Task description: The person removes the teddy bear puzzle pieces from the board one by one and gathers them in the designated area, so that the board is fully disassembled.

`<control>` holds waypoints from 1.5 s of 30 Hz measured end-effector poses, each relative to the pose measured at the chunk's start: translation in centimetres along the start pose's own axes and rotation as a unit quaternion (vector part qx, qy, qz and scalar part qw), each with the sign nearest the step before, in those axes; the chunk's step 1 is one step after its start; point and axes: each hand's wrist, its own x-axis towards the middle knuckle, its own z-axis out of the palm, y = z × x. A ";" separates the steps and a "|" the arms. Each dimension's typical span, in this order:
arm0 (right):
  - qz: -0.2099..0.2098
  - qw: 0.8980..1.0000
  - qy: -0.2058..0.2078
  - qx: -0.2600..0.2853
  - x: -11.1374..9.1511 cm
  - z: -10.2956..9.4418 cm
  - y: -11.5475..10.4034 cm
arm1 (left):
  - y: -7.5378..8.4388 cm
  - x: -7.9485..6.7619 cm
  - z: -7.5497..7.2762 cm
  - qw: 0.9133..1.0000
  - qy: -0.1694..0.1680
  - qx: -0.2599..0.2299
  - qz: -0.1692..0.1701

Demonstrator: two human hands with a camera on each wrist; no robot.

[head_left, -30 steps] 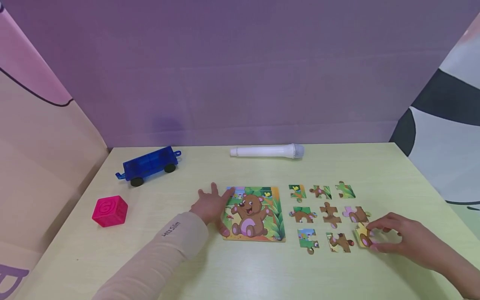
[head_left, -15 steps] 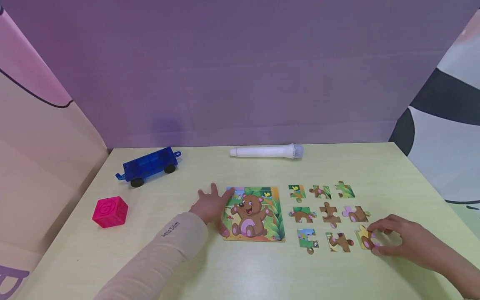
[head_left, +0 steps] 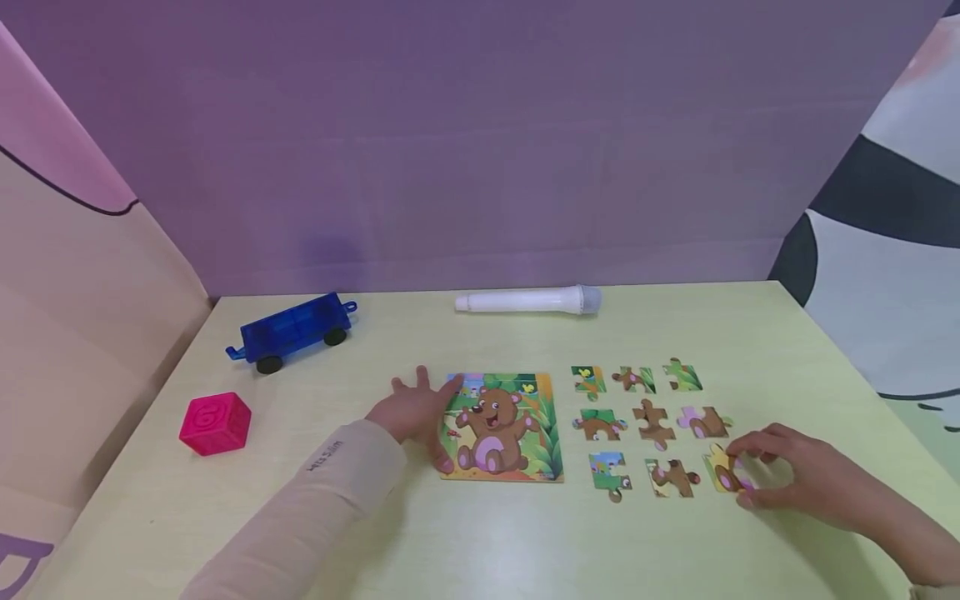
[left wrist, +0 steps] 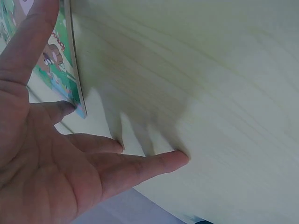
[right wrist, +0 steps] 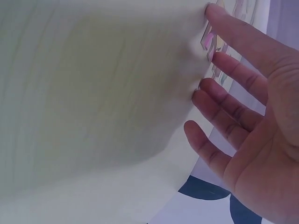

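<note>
My left hand (head_left: pixel 411 415) lies with fingers spread at the left side of a square bear puzzle board (head_left: pixel 498 429); thumb and forefinger touch its edge. In the left wrist view the palm (left wrist: pixel 42 158) shows beside the board's rim (left wrist: pixel 77 79). My right hand (head_left: pixel 806 473) holds a yellow-and-brown jigsaw piece (head_left: pixel 723 468) by its right side, between thumb and forefinger, low at the table. In the right wrist view that hand (right wrist: pixel 252 107) has its other fingers loosely bent. The held piece is the front right one of several loose jigsaw pieces (head_left: pixel 657 423) lying in rows.
A blue toy trailer (head_left: pixel 294 332) with black wheels stands at the back left, and a pink block (head_left: pixel 216 423) in front of it. Near the back edge lies a white toy microphone (head_left: pixel 527 300). A purple cloth (head_left: pixel 480 150) hangs behind the pale table (head_left: pixel 480 542).
The piece at my right fingertips has shifted slightly right and settled flatter by the row. The view has turned a little, moving everything slightly left. My left hand stays at the board.
</note>
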 end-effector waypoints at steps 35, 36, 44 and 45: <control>0.011 0.996 0.083 -0.005 8.0 -3.1 -8.8 | -1.3 0.3 -2.3 0.993 0.098 0.034 0.055; 0.012 0.996 0.090 -0.005 8.4 -3.0 -9.2 | -1.3 0.3 -2.4 0.992 0.113 0.038 0.050; 0.023 0.992 0.121 0.001 10.8 -1.9 -12.1 | -0.7 0.2 -2.5 0.974 0.222 0.036 0.006; 0.024 0.992 0.125 0.000 11.1 -1.7 -12.4 | -0.6 0.3 -2.5 0.972 0.231 0.036 0.005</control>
